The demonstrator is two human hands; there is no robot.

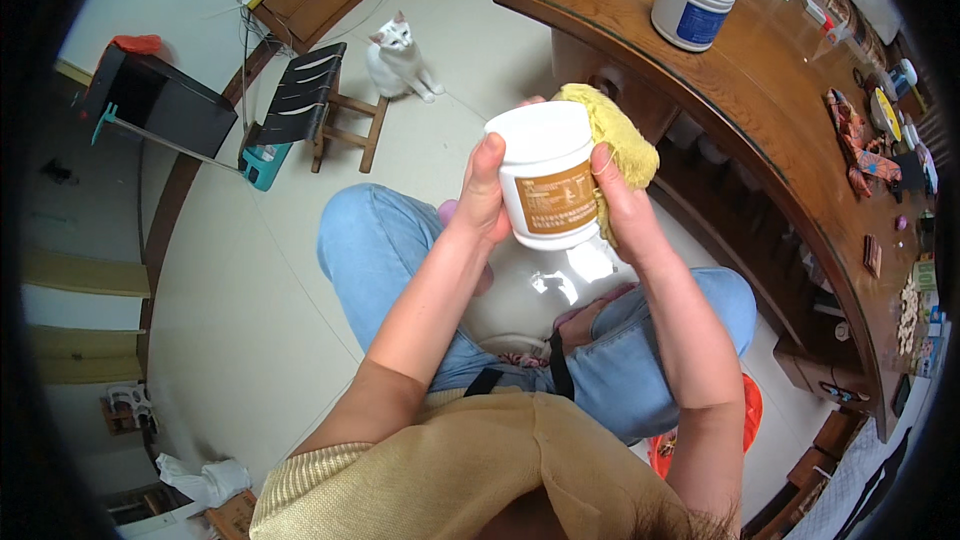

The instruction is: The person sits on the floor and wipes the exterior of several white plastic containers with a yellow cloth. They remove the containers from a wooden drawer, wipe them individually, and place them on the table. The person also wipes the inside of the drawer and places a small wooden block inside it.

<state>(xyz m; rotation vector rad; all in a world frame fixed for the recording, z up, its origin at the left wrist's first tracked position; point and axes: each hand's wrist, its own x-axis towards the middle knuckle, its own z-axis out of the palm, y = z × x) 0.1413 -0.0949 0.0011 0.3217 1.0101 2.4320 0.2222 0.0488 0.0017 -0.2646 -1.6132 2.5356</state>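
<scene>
- White plastic jar (540,140) with brown label: centre of the frame, gripped between both hands.
- Left hand (482,190): closed around the jar's left side, thumb near its top.
- Right hand (622,202): gripping the right side together with a yellow cloth (630,140).
- Table (790,105), upper right: carries a blue-labelled tub (697,2).
- White cat (398,62): upper left.

Far side (hidden) of held jar (548,178)
</scene>
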